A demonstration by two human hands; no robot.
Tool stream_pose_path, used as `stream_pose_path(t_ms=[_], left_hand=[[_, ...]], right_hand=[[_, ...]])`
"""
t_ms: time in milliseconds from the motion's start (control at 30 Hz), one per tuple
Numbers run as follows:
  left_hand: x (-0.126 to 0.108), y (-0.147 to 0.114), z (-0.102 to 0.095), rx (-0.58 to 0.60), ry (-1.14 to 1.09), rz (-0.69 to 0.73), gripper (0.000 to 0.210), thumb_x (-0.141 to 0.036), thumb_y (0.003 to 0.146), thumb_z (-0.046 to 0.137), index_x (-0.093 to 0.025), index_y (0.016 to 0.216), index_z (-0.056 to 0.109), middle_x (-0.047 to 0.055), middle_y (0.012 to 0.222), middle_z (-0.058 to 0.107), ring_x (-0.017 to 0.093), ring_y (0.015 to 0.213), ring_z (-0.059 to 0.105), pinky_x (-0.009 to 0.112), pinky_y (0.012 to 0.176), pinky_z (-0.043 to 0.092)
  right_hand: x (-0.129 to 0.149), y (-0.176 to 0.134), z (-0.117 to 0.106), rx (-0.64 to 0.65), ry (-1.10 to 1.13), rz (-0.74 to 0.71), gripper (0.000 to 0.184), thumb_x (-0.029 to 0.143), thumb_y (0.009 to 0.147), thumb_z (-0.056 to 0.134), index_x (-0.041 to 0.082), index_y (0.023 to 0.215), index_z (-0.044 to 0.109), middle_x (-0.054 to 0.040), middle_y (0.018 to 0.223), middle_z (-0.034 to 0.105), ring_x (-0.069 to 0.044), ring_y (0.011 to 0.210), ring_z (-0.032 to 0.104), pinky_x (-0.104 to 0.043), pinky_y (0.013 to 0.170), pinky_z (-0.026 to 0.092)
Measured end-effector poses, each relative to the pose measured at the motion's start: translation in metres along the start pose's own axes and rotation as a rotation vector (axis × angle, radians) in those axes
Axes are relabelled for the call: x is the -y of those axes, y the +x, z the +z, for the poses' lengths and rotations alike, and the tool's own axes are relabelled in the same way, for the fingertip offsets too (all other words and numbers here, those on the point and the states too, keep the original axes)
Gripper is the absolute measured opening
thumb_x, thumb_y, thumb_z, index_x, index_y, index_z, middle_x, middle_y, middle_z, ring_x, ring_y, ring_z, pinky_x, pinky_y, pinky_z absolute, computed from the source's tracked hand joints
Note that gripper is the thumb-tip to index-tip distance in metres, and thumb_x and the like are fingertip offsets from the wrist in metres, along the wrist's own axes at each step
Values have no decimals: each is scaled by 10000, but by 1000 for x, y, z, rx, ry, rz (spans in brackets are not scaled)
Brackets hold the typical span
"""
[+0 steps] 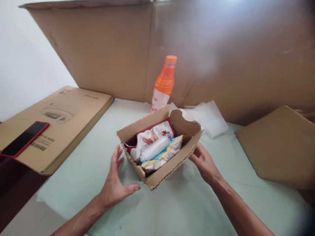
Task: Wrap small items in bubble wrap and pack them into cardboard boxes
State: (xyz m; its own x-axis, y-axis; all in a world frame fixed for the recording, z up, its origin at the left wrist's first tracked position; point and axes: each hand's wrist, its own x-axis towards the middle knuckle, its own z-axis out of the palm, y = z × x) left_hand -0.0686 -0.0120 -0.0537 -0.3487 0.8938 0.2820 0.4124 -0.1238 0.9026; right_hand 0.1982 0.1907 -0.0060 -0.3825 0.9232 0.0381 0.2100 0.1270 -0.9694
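A small open cardboard box (169,166) sits tilted above the pale green table, its cut edges rough. Inside lie a red and white printed packet (161,131), a whitish see-through roll (155,149) and a blue, yellow and white packet (173,150). My left hand (116,183) is beside the box's left end, thumb and fingers spread, with nothing in it. At the right end, my right hand (203,162) grips the box; its fingertips are hidden behind the wall.
Behind the box stands an orange bottle (164,83). White sheets (209,119) lie to its right, near a cardboard piece (278,147). On the left, a phone (24,139) rests on a flat carton (73,114). A tall cardboard panel (110,49) closes off the back.
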Motion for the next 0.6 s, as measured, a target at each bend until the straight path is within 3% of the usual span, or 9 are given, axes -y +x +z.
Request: stream_pose_path(t_ms=[100,200,267,367,433,533,600], left_hand=[[7,18,11,47,-61,6,1362,-626,641,884,-381,1643,-6,162,1706,194,424,1536,321,642,1221,355],[13,30,10,-48,-56,-18,1375,-585,653,890,-347,1640,-36,194,1702,171,422,1514,363,631,1203,377],[18,36,-4,-145,-17,-27,1312,-542,688,873,-317,1639,-3,207,1687,205,408,1499,393,602,1183,413],[25,53,-45,-351,59,-23,1167,-465,713,857,-274,1612,139,216,1638,301,381,1477,431,549,1144,470],[29,73,-81,-491,90,0,1095,-424,710,853,-281,1577,201,205,1606,348,357,1454,458,521,1108,505],[37,114,-134,-632,136,47,1074,-362,721,827,-322,1555,152,190,1593,334,310,1414,497,482,1057,548],[48,145,-161,-630,216,62,1106,-327,751,790,-311,1564,40,215,1611,267,312,1462,437,506,1100,514]], right_hand=[[-8,-4,23,-25,13,19,604,607,787,751,285,1283,629,-115,1361,676,-336,1199,668,-475,981,579],[-6,8,51,-22,7,-8,568,572,832,710,276,1304,598,-103,1357,671,-317,1205,661,-472,1015,559],[3,30,76,36,3,-50,586,538,850,688,249,1343,565,-114,1368,657,-311,1228,643,-478,1022,548],[29,76,127,195,55,-173,728,535,861,653,215,1479,442,-148,1480,571,-306,1344,565,-484,1058,520],[48,105,167,284,90,-274,866,518,852,642,195,1579,298,-175,1601,434,-301,1459,455,-477,1105,489],[59,126,220,282,-49,-433,915,408,836,635,198,1622,217,-174,1688,280,-300,1537,334,-502,1155,439],[48,123,240,286,-208,-489,863,333,835,611,196,1614,264,-174,1677,307,-308,1535,332,-536,1182,406]])
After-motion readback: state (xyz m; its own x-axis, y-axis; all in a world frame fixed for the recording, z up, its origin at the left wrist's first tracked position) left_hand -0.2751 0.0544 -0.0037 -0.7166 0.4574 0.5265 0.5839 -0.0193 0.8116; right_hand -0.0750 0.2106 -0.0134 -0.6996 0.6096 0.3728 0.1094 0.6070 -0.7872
